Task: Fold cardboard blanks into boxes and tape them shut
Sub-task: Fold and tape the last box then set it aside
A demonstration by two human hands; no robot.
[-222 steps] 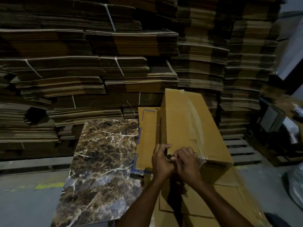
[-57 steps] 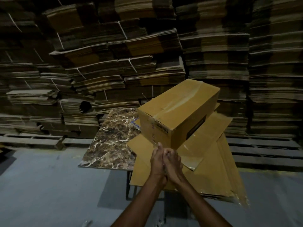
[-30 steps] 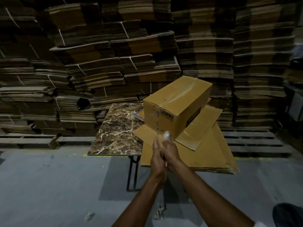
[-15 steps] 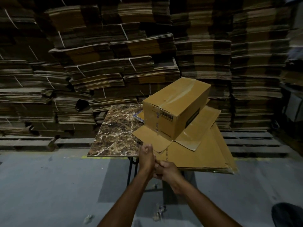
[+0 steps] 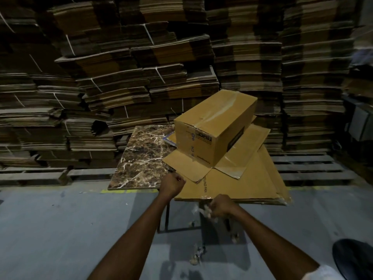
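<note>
Tape [image 5: 220, 112] seals the top seam of the long brown cardboard box [image 5: 203, 138], which sits on flat tan cardboard blanks [image 5: 242, 180] on the right half of the dark marble-patterned table [image 5: 141, 156]. The blanks overhang the table's near and right edges. Of the hands, the left hand [image 5: 173, 183] is a closed fist with nothing visible in it, at the table's near edge. The right hand [image 5: 221, 206], lower and off the table, grips a crumpled clear tape scrap [image 5: 198, 209]. Grey floor [image 5: 60, 229] lies open leftward; banded stacks of flattened cardboard [image 5: 121, 77] wall the far side
</note>
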